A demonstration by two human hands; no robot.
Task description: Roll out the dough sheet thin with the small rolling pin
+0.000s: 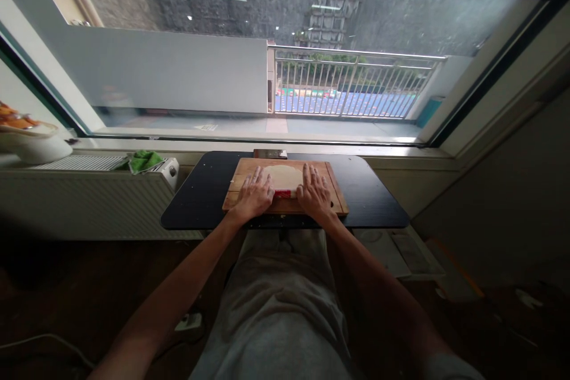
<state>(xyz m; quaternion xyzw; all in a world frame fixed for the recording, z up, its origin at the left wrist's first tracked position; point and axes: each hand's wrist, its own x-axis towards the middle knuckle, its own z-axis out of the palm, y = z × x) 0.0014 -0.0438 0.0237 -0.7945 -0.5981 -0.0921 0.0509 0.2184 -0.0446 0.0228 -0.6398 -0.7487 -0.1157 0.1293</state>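
Note:
A flat, rounded sheet of pale dough lies on a wooden cutting board. Across its near part runs a rolling pin, of which only a short stretch with a red patterned band and a pale end shows. My left hand presses on the pin's left part, palm down, fingers stretched forward. On the pin's right part rests my right hand, also flat with its fingers extended. Both palms hide the pin's ends, and whitish flour or dough marks the fingers.
The board sits on a small black table before a large window. A dark flat object lies at the table's far edge. To the left stands a radiator with a green cloth on top, near a white pot.

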